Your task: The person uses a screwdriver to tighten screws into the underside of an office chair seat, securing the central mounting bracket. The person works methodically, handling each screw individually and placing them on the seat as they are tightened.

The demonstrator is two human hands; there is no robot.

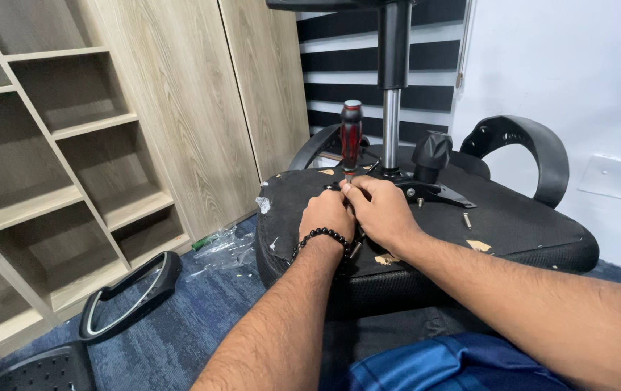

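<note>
- The left hand (327,214), at frame centre, curls closed on the upturned chair seat (521,217), its grip hidden.
- The screwdriver (352,136) stands upright, long axis vertical, handle up, tip down between both hands' fingertips.
- The right hand (383,210) pinches the shaft base, just beside the metal bracket (434,192).

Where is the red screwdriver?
The screwdriver stands upright on the upturned chair seat, just left of the metal post, above both hands.
</note>
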